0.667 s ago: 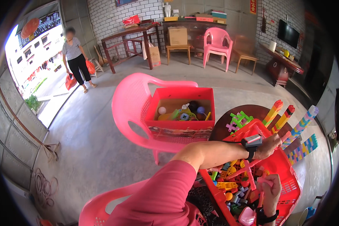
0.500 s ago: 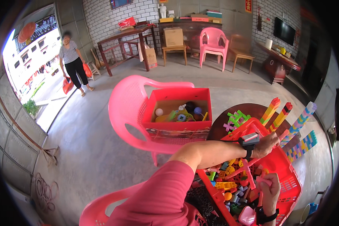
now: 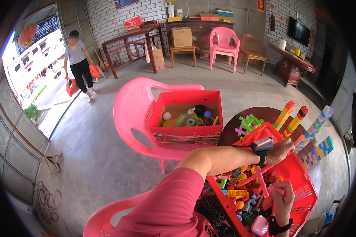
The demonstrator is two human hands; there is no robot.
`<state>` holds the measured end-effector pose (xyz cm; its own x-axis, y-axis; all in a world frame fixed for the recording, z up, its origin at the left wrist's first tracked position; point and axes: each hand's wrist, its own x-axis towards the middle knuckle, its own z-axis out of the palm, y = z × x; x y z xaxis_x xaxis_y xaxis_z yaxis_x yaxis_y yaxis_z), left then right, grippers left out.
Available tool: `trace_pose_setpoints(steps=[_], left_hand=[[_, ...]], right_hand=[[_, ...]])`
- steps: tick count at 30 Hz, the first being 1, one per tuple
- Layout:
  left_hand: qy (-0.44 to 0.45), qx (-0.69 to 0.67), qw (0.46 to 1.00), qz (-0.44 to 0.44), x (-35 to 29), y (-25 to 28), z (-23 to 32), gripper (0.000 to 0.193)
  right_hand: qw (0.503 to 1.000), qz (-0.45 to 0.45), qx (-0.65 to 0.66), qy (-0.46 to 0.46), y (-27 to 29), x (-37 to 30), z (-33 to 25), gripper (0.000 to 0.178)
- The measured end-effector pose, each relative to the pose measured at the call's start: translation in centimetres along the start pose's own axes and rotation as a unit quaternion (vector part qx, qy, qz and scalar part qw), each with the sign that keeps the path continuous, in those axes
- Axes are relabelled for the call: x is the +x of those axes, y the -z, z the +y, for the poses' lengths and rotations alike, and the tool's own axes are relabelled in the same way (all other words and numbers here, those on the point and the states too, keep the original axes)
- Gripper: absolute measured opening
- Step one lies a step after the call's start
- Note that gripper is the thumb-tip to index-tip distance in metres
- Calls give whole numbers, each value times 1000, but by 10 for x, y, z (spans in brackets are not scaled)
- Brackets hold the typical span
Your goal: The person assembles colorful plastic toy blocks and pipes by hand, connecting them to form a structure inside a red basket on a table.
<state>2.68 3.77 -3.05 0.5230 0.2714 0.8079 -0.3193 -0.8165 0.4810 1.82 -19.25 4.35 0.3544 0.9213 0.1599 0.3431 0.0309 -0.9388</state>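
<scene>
My left hand (image 3: 280, 151) reaches over a red plastic basket (image 3: 307, 193) and is closed on one end of a joined pink plastic building piece (image 3: 260, 178). That piece has straight, crossing arms and slants down over the basket. Lower down, my right hand (image 3: 284, 202) is closed around another part of the pink pieces; its fingers partly cover the joint, so I cannot tell how the parts meet. Beneath both hands lie many loose toy blocks (image 3: 238, 194) in yellow, green, grey and other colours. A pink heart-like plastic piece (image 3: 260, 226) rests near my right wrist.
Behind the basket, a dark round stool (image 3: 237, 122) bears green cross-shaped pieces (image 3: 250, 123). Tall block towers (image 3: 320, 118) stand at right. A red box (image 3: 186, 133) of toys sits on a pink chair (image 3: 126, 114). A person (image 3: 80, 63) with red bags walks by the doorway.
The person by the doorway has stepped slightly to the right and nearer. My hands stay almost in the same place, still holding the pink pieces.
</scene>
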Motion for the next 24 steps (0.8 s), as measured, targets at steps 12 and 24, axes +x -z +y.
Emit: trace_pose_setpoints(steps=[12,24], left_hand=[[36,-67,996,-51,3,18,16,32],[-16,71,993,-95,-6,17,29,35]], right_hand=[[995,13,-74,60,5,5,5,19],[933,-16,-331,144,71,-3,-52,43]])
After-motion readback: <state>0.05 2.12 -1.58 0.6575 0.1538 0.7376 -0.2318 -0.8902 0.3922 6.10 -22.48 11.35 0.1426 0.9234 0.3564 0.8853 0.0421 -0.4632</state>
